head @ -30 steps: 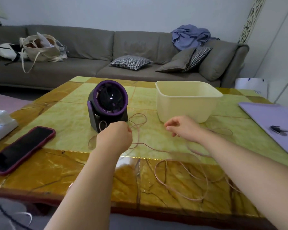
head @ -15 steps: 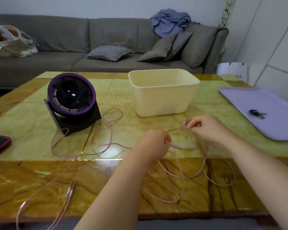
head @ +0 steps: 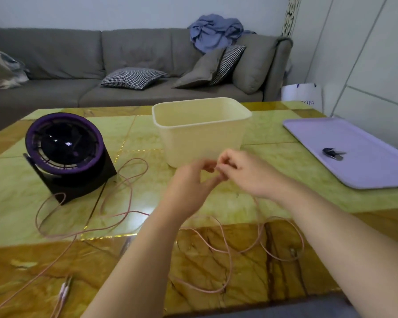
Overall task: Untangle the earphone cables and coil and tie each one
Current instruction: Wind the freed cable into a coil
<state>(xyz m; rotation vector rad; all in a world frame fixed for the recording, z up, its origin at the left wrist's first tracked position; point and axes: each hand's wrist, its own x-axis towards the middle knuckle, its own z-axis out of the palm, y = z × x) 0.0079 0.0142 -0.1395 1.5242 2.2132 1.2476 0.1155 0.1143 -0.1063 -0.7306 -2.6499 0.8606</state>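
The pink earphone cables (head: pixel 133 212) sprawl over the near half of the table (head: pixel 296 198). Their loose loops run mostly left to right, from the fan's base to below the right forearm. Two slim plugs (head: pixel 63 292) lie side by side at the near left edge, with their long axes running from near-left to far-right.

One strand climbs from the table toward the right hand (head: pixel 244 173). The left hand (head: pixel 189 180) meets it fingertip to fingertip in front of the bin, and both pinch narrowly with curled fingers at one spot on the cable. Blur hides the strand there. Half a second ago the hands were apart and lower; now they touch.

The cream bin (head: pixel 202 138) stands upright behind the hands. Only its inner walls show, and its floor is hidden. To the right, a lavender tray (head: pixel 377 175) holds a small dark key-like object (head: pixel 332 153).

The purple-rimmed fan (head: pixel 64 143) sits tilted back on its black stand at left, as before. A cable loop lies just beside its right corner.
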